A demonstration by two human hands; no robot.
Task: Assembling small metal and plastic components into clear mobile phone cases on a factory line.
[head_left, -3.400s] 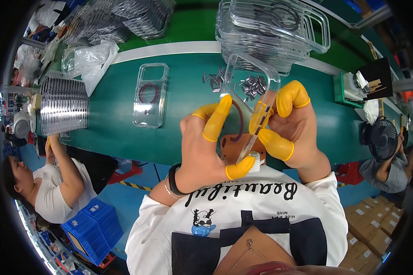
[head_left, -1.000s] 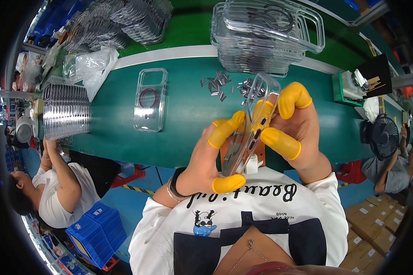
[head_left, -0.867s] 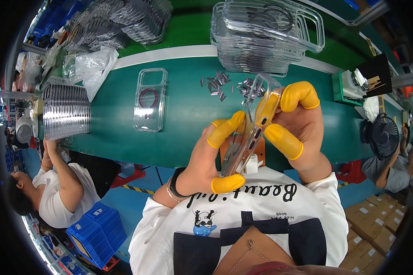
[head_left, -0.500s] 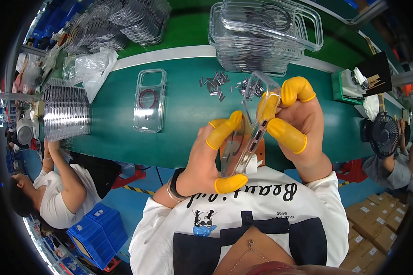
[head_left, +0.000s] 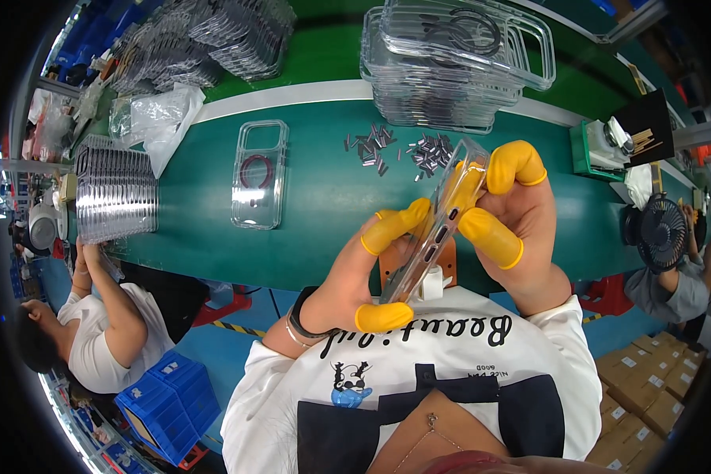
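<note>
A clear phone case is held edge-on between my two hands, above the near edge of the green table. My left hand grips its lower end, thumb below and fingers on its far face. At the upper end, my right hand pinches the case with thumb and fingers. Yellow finger cots cover several fingertips on both hands. Beyond the case lie two loose piles of small dark pieces. Left of them, another clear phone case with a dark red ring lies flat on the table.
A tall stack of clear cases stands at the back, and another stack at the left. Plastic bags lie near the latter. To the right are a green bin and a black fan. A co-worker sits at left.
The case has tilted to a more edge-on angle, and its upper end has moved slightly right. My left fingers have shifted right along it, while the left thumb has slid a little left.
</note>
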